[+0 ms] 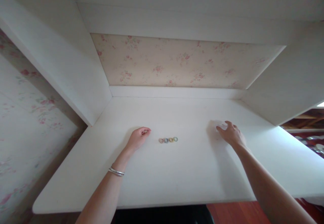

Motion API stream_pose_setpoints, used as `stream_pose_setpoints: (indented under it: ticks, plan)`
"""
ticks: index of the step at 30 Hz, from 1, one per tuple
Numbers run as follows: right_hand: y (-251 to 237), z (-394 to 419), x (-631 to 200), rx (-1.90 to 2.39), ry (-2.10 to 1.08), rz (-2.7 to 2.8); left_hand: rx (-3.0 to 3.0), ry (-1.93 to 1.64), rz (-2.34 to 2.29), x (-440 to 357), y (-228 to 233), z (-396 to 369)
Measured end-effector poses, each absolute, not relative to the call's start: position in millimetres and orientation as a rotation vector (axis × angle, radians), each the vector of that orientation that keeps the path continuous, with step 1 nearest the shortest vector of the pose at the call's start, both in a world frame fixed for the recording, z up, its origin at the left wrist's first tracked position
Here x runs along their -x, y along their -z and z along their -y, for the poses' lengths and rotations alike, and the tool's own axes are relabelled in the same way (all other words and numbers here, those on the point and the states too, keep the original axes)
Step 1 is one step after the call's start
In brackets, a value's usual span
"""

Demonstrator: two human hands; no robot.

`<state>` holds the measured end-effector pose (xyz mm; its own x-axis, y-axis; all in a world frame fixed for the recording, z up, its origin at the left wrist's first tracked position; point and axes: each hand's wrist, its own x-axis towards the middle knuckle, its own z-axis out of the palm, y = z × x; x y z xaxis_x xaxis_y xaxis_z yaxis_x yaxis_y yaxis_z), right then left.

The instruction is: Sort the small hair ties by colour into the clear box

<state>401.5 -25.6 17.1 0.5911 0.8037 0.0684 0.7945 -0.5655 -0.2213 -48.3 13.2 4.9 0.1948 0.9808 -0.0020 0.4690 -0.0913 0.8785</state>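
Note:
Several small ring-shaped bands lie side by side in a row on the white desk (192, 170): a pinkish one (161, 140), a grey-blue one (166, 140), a yellow one (171, 139) and a pale green one (176, 139). Just left of the row, my left hand (138, 138) rests on the desk with its fingers curled in; nothing shows in it. Farther right, my right hand (231, 133) has thumb and fingers around a small clear, whitish object (222, 127). Its exact kind is too faint to make out.
White side panels (73, 58) (286, 79) and an overhead shelf (177, 18) enclose the desk. Floral wallpaper (157, 62) covers the back. A dark seat (164, 215) is under the front edge. Shelves with items (308, 139) stand at the far right.

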Motion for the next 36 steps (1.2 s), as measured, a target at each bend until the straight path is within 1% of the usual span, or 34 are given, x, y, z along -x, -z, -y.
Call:
stream_pose_setpoints:
  ticks: [7, 9, 14, 17, 21, 25, 31, 36]
  plan:
    - [-28, 19, -374, 2.496, 0.01, 1.306, -1.687, -0.837, -1.383, 48, -1, -15]
    - [-34, 15, -351, 2.407, 0.004, 1.338, -1.686, -0.854, -1.366, 48, 1, -16]
    - [-43, 1, -270, 2.154, -0.16, 1.475, -1.722, -0.916, -1.402, 48, 2, -15]
    - [-40, -7, -224, 2.017, -0.229, 1.618, -1.741, -0.968, -1.393, 45, 1, -14]
    - [-31, -16, -185, 1.905, -0.207, 1.777, -1.754, -0.976, -1.313, 32, 4, -20]
    - [-27, -22, -170, 1.892, -0.135, 1.869, -1.876, -0.936, -1.316, 16, 5, -35]
    - [-30, -20, -165, 1.954, -0.06, 2.005, -2.001, -0.7, -1.414, 1, 3, -51]
    - [-32, -14, -157, 1.983, 0.005, 2.095, -2.084, -0.69, -1.442, -4, 2, -50]
